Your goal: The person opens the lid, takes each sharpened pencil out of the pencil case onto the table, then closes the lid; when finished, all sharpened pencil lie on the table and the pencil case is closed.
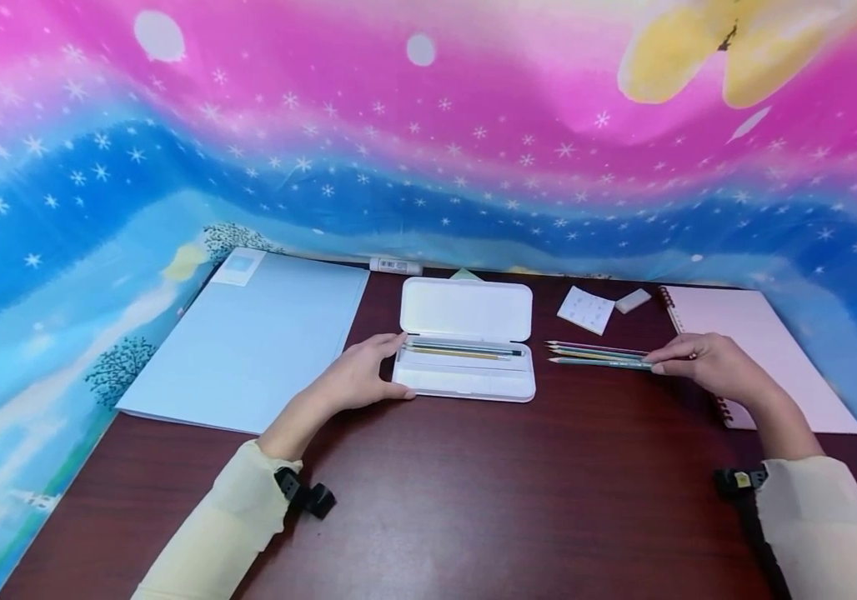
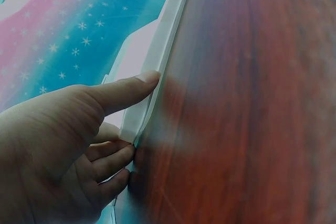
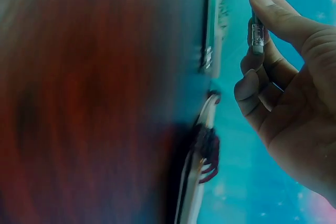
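A white pencil case (image 1: 469, 383) lies on the table with its lid (image 1: 466, 308) raised, several pencils in its rear compartment. My left hand (image 1: 357, 373) grips the case's left end; in the left wrist view the thumb (image 2: 126, 90) lies along the front wall and the fingers bend round the end. To the right of the case, my right hand (image 1: 717, 362) pinches a green pencil (image 1: 597, 362) near its eraser end, point toward the case. Several coloured pencils (image 1: 586, 347) lie just behind it. The right wrist view shows the pencil's metal ferrule (image 3: 257, 35) below the thumb.
A light-blue folder (image 1: 271, 325) covers the left side of the table. At the right lies a spiral notebook (image 1: 774, 350), partly under the right hand. An eraser (image 1: 633, 301), a small printed paper (image 1: 586, 310) and a white tube (image 1: 396, 266) lie toward the back.
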Action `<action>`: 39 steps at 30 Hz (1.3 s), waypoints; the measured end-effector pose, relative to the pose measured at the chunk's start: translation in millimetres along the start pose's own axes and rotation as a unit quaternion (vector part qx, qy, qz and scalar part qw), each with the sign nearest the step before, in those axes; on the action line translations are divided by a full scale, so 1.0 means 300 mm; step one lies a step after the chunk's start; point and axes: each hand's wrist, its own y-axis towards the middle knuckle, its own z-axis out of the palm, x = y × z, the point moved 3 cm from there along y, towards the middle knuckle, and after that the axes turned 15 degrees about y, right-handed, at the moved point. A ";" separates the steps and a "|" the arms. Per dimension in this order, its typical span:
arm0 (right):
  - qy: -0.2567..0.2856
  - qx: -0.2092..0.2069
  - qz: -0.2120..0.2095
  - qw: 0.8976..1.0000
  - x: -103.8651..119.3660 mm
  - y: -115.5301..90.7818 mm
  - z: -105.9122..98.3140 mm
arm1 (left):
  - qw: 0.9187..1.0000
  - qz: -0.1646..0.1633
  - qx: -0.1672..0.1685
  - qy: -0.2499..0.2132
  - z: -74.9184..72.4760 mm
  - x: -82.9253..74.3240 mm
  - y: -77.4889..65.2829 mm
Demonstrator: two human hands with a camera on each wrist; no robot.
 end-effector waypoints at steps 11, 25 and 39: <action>-0.013 0.010 0.022 1.000 -0.036 0.004 -0.001 | 1.000 0.003 -0.001 0.000 -0.003 0.003 0.001; -0.016 0.013 0.023 1.000 -0.034 0.006 0.006 | 1.000 -0.002 0.003 0.000 -0.008 -0.001 -0.008; -0.015 0.029 0.035 0.999 -0.036 0.020 0.015 | 1.000 -0.002 0.002 0.000 -0.006 -0.004 -0.005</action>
